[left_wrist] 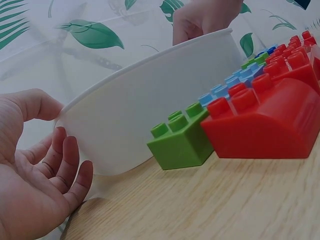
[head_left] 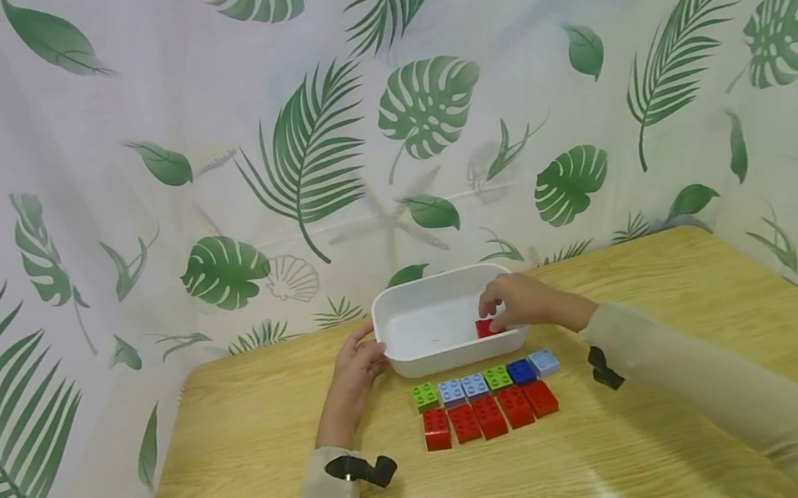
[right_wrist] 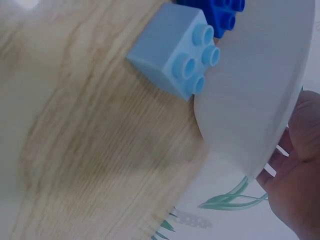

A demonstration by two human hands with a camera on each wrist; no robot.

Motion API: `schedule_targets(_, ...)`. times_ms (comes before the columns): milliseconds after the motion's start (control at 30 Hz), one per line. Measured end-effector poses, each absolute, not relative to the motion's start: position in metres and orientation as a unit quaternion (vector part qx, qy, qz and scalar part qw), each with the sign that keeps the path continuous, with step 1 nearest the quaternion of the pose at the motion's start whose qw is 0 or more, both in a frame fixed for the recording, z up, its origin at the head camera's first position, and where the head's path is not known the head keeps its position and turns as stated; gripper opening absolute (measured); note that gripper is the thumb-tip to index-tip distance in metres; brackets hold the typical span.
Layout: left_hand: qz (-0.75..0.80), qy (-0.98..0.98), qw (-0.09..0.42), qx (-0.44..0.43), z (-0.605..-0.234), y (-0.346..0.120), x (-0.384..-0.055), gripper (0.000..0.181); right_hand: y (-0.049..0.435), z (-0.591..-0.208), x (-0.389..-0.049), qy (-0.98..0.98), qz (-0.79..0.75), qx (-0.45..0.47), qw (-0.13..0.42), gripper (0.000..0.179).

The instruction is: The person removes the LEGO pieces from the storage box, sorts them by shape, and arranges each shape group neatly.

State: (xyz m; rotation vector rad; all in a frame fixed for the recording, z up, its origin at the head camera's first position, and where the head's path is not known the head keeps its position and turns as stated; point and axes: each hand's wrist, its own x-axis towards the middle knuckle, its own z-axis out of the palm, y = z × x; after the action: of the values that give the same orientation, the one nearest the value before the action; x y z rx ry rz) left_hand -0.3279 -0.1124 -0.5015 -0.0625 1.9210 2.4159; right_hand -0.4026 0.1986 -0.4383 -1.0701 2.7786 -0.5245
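A white plastic basin [head_left: 451, 357] stands near the back of the table. My left hand [head_left: 354, 371] grips its left end; in the left wrist view the thumb touches the rim and the fingers bend against the outer wall. Inside the basin, at its right end, my right hand [head_left: 527, 299] pinches a red toy brick [head_left: 485, 328] low near the floor. In the right wrist view the basin wall hides that brick and the fingertips. In front of the basin lies a row of green [head_left: 425, 397], light blue [head_left: 451, 392] and dark blue bricks [head_left: 521, 372].
Nearer me runs a second row of several red bricks [head_left: 488, 417], some with curved sides. All stand on a wooden table [head_left: 245, 463]. Behind it hangs a leaf-patterned cloth [head_left: 336, 232]. Dark straps [head_left: 363, 469] sit on both sleeves.
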Motion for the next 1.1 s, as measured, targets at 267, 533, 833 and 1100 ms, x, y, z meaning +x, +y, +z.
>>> schedule_targets(267,0.782,0.623,0.026,-0.021,-0.503,-0.112,-0.328,0.054,0.197,-0.447,-0.401,0.925,-0.175,-0.335,0.025,0.010)
schedule_targets(533,0.783,0.621,0.025,-0.016,-0.504,-0.112,-0.328,0.053,0.195,-0.454,-0.402,0.931,-0.181,-0.317,0.012,0.018)
schedule_targets(833,0.786,0.617,0.025,-0.013,-0.502,-0.111,-0.329,0.054,0.195,-0.459,-0.405,0.941,-0.174,-0.291,0.010,0.024)
schedule_targets(1100,0.784,0.620,0.027,-0.018,-0.503,-0.112,-0.328,0.054,0.194,-0.464,-0.407,0.939,-0.158,-0.305,-0.007,0.023)
